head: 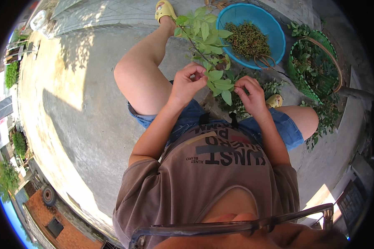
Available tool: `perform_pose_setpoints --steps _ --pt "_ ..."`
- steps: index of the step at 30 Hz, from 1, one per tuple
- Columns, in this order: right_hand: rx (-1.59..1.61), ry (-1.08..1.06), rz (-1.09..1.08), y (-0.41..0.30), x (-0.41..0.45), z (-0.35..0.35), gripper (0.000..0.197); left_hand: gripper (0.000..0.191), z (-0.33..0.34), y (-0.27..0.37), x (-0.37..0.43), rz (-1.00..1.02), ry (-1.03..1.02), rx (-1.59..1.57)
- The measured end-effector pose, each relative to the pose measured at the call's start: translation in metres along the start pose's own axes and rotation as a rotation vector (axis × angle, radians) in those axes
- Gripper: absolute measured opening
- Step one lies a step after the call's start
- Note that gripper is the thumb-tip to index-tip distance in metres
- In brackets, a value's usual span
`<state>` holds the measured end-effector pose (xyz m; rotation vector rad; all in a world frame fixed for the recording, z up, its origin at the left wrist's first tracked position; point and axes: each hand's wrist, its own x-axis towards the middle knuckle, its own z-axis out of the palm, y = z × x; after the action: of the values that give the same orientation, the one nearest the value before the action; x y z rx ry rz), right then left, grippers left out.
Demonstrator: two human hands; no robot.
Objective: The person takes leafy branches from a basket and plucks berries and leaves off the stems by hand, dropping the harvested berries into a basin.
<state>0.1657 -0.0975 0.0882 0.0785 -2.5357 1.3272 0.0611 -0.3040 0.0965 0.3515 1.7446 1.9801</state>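
Note:
A leafy branch (202,37) with green leaves and a thin dark stem stretches from beside the yellow slipper down to my hands. My left hand (191,79) pinches the branch near its lower end, thumb against forefinger. At the right edge of the same leaves, my right hand (249,91) has thumb and forefinger closed on a leaf tip or thin stalk, too small to tell. Beyond the hands stands a blue plastic basin (277,34) holding a heap of small green-brown berry clusters (249,40) and a brown loop at its near edge.
A green woven basket (299,82) with a curved handle, filled with leafy sprigs, stands right of the basin. Cut foliage (325,118) lies beside it and between my legs. Yellow slippers (165,11) are on my feet. Concrete ground (106,124) stretches to the left.

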Motion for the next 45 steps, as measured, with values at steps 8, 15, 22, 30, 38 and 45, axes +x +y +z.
perform_pose_setpoints --steps 8,15,22,30,38,45 --pt "0.192 -0.015 0.235 -0.017 -0.013 0.011 0.009 0.007 0.011 -0.013 0.004 -0.106 0.207 -0.296" --pt "0.583 -0.06 0.584 -0.009 -0.018 0.009 0.009 0.009 0.012 -0.018 0.008 -0.156 0.287 -0.371" --pt "0.648 -0.101 0.704 0.018 -0.034 -0.013 0.01 0.007 -0.033 0.006 0.014 0.114 0.37 0.113" --pt "-0.322 -0.301 0.364 0.036 -0.058 -0.038 0.014 0.009 -0.004 0.035 0.001 -0.102 0.045 -0.466" --pt "0.057 0.141 -0.141 -0.076 -0.018 -0.075 0.039 0.009 0.071 0.03 -0.007 -0.147 -0.146 -0.353" --pt "0.125 0.269 -0.042 -0.049 -0.052 -0.101 0.018 0.008 0.132 0.021 -0.014 -0.241 -0.405 -0.205"
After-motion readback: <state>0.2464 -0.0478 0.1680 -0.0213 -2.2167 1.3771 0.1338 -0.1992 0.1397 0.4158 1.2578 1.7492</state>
